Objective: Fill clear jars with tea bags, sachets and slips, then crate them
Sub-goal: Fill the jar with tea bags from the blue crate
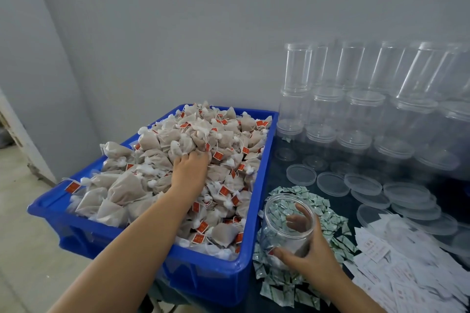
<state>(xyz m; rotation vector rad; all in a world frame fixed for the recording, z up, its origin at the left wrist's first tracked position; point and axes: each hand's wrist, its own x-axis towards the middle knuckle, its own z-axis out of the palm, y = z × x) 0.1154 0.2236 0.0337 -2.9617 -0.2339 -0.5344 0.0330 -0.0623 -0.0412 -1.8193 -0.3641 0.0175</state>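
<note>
A blue crate (264, 173) is heaped with white tea bags (157, 140) that carry red tags. My left hand (189, 170) lies palm down on the heap, its fingers curled into the bags. My right hand (309, 251) grips a clear open jar (287, 213), tilted with its mouth toward the crate; my fingers show through its wall. The jar rests on a pile of green and white sachets (333, 223). White paper slips (396, 269) with red print lie at the lower right.
Stacked empty clear jars (361, 109) stand against the grey wall at the back right. Several clear lids (333, 184) lie on the dark table in front of them. The floor (23, 236) drops away left of the crate.
</note>
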